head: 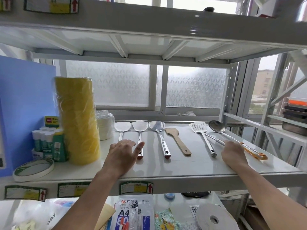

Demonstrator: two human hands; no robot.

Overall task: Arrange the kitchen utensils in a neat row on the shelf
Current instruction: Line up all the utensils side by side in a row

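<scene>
Six utensils lie side by side on the white shelf, heads toward the window. From the left they are a steel spatula, a second steel spatula, a third steel spatula, a wooden spatula, a slotted turner and a ladle with an orange-tipped handle, angled to the right. My left hand rests flat with fingers spread over the handles of the two leftmost spatulas. My right hand is curled around the ladle's handle near its middle.
A tall wrapped stack of yellow tape rolls, glue sticks, a blue folder, a flat tape roll and stacked white cups fill the shelf's left side. An upper shelf hangs close overhead. Stationery lies on the shelf below.
</scene>
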